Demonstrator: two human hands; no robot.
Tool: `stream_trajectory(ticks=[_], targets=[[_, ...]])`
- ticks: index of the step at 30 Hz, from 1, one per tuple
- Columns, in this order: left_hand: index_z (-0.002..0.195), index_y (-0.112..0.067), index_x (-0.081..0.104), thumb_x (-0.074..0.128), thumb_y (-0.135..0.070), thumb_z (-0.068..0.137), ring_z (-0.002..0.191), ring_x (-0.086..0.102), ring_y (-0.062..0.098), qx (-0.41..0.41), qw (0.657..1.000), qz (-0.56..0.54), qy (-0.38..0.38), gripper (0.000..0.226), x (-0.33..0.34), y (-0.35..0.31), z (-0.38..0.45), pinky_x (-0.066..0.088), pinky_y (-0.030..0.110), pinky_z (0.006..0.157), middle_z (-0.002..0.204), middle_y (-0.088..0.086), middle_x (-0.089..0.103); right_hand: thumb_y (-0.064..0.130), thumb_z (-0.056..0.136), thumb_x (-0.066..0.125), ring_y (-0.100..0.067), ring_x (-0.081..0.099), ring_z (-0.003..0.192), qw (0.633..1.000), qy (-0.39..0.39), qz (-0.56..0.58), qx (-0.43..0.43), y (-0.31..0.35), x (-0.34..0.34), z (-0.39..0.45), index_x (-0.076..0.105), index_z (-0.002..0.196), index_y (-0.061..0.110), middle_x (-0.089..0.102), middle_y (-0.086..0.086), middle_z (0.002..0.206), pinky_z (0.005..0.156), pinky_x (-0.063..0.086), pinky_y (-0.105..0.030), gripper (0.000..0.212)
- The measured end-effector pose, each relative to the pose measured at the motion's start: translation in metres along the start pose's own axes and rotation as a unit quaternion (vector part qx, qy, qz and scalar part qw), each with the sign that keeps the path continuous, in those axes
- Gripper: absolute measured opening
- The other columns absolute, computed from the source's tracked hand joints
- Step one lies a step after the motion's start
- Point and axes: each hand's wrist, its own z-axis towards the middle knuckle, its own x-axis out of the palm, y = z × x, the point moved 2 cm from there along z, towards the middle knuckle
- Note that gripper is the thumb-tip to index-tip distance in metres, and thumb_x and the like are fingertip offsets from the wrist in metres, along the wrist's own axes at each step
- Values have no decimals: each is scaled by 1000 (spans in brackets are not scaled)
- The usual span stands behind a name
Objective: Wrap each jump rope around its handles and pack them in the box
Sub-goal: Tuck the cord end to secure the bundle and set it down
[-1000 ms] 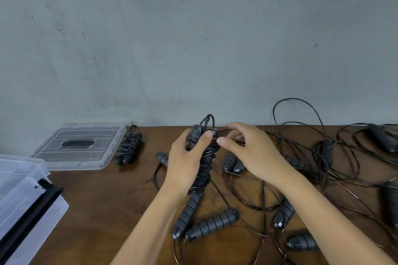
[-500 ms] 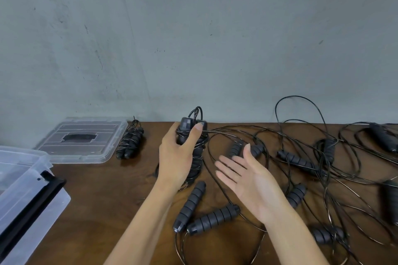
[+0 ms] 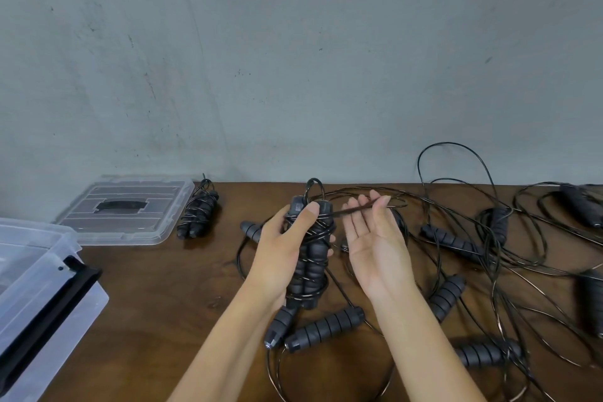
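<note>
Jump rope (image 3: 310, 258) gripped by left hand (image 3: 280, 258)

Bare wood is showing along the near-left stretch of the bench (image 3: 156, 320), between the clear box (image 3: 39, 274) jutting over the left edge and the person's left forearm, so a hand is finding open passage there. Toward the back-left corner the flat lid (image 3: 130, 209) and a wound rope bundle (image 3: 198, 214) are sitting just beside each other, narrowing that lane. The whole right half is lying choked with loose black cords (image 3: 489, 238) and scattered handles (image 3: 447, 297) (some loops are arching up off the surface against the wall). Two handles (image 3: 323, 325) are lying near the front edge, right between the forearms.
</note>
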Motion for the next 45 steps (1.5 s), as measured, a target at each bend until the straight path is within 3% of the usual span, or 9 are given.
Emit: stream_trajectory(ticks=[5,15,22,26,30,33,36,41,45], targets=[[112,-6,72,70,-37,98,82,72,36,-35,999,13,24,34,7,16,-8,59,60,89,99,23,77,30,85,70,-10,59,65,995,-82,-40,-33,-2,-6,8,68,112,10,59,1,78,75,56,-29,35],[113,-4,71,70,-41,96,79,72,34,-42,999,-26,-14,41,-2,15,1,61,43,79,99,27,76,8,93,68,-14,69,71,960,-40,-247,-126,19,-6,0,72,117,2,72,-11,83,82,58,-30,25],[116,-6,68,66,-39,99,82,71,35,-11,1000,2,-13,38,-7,11,7,61,42,76,101,29,74,16,91,75,-13,66,81,727,115,-625,-258,41,1,-2,79,112,22,68,8,77,74,54,-23,22],[110,-25,72,70,-55,95,100,75,32,23,996,82,5,34,-8,12,10,58,58,98,104,6,79,28,96,69,-8,60,81,603,164,-730,-276,45,5,2,76,119,28,60,13,78,67,48,-21,24],[105,-32,71,65,-56,98,103,73,21,61,986,149,36,26,-7,6,8,56,58,100,103,-4,77,29,97,66,-6,58,82,575,175,-746,-286,46,6,3,75,121,27,56,17,76,64,41,-12,26],[108,-28,71,62,-47,102,100,72,10,71,978,186,63,21,-5,2,5,57,44,98,103,-9,78,24,95,69,-10,60,80,599,178,-714,-315,44,7,1,77,118,23,60,12,78,65,47,-20,24],[114,-27,71,63,-48,101,103,74,13,56,976,198,78,25,-3,2,3,57,50,100,107,-7,79,22,95,70,-10,61,78,603,170,-701,-340,41,7,-3,79,114,19,62,11,79,65,48,-19,21],[118,-29,71,63,-50,101,106,74,13,41,966,236,102,28,-8,-1,6,55,48,104,111,-9,79,28,97,60,-20,66,63,396,186,-777,-453,32,12,-18,79,104,11,70,0,78,50,55,-36,26],[111,-30,71,65,-49,101,101,74,10,56,960,262,84,23,-16,-2,9,56,40,98,105,-11,79,29,97,65,-16,72,75,361,149,-849,-355,32,22,-25,65,126,18,76,4,89,60,59,-32,31]])
